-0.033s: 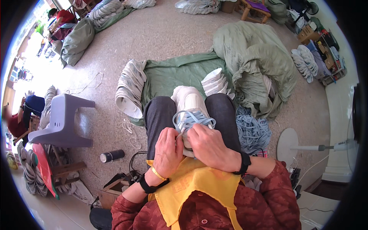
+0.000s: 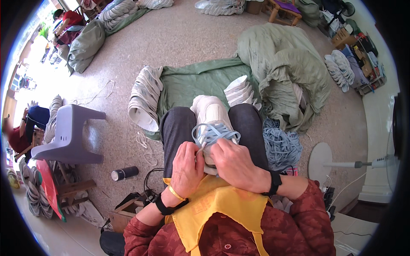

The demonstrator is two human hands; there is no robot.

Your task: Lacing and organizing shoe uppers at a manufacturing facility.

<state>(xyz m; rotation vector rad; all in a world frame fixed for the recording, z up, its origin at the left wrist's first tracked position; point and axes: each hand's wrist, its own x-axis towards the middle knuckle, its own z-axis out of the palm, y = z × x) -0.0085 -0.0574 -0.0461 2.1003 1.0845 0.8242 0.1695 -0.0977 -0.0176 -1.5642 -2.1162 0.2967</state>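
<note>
A white shoe upper (image 2: 209,112) lies between my knees with its toe pointing away from me. Light blue shoelace (image 2: 212,133) crosses its front and stands up in loose loops. My left hand (image 2: 186,164) is closed at the near left edge of the lacing, thumb and forefinger pinching the lace. On the other side, my right hand (image 2: 232,161) is also closed, its bent fingers pinching at the lacing beside the opening. Its fingertips are partly hidden behind the knuckles.
Stacked white shoe uppers (image 2: 145,98) and a smaller stack (image 2: 241,91) rest by a green cloth (image 2: 198,81). A heap of blue laces (image 2: 282,143) lies by my right knee. Leftward are a grey plastic chair (image 2: 70,132) and a dark bottle (image 2: 124,173); rightward, a fan base (image 2: 320,162).
My right hand has shifted very slightly to the right. The left hand and the shoe upper look the same.
</note>
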